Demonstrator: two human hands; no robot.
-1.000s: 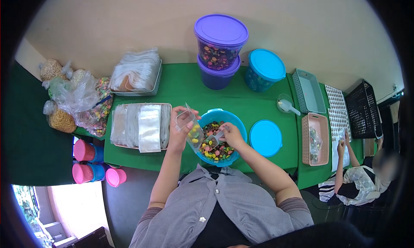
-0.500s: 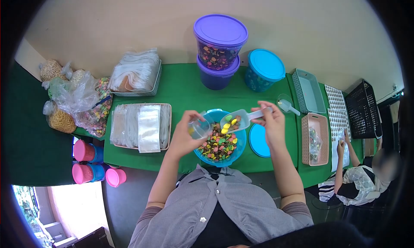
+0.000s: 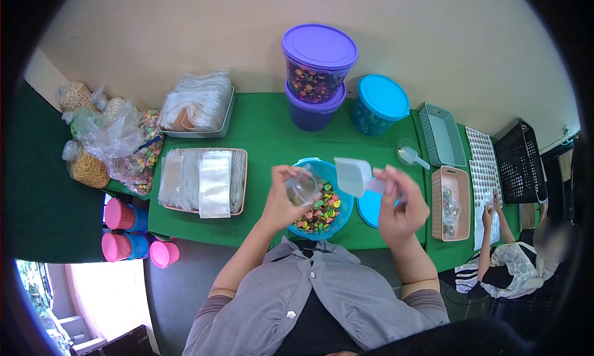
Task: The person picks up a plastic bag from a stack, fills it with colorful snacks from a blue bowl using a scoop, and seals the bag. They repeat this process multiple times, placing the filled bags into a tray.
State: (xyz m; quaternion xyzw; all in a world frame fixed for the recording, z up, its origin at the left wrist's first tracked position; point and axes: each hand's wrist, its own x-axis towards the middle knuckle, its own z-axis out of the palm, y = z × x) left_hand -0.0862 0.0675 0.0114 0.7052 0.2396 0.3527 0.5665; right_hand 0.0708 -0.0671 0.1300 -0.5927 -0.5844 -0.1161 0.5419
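Observation:
My left hand [image 3: 279,201] is wrapped round a small clear plastic cup [image 3: 303,189], tilted above the left part of a blue tub [image 3: 348,202]. Whether anything is inside the cup is hard to make out. The tub holds many small round candies [image 3: 320,217] in yellow, green, pink and brown. My right hand [image 3: 403,207] grips the handle of a translucent white scoop [image 3: 352,176], raised over the tub's right rim. No candies show in the scoop. Below it, partly behind my right hand, lies a round blue lid [image 3: 367,209] on the green cloth.
Stacked purple tubs [image 3: 318,71] and a lidded blue tub [image 3: 380,102] stand at the back. Plastic bags fill a basket [image 3: 244,189] on the left. A second scoop [image 3: 413,157] sits in a clear bowl. A co-worker [image 3: 520,257] handles packets at right, near a pink basket [image 3: 450,232].
The scoop held candies and was tipped toward the cup; now it shows none and is turned upward. My right hand has moved down and right, my left hand slightly right with the cup.

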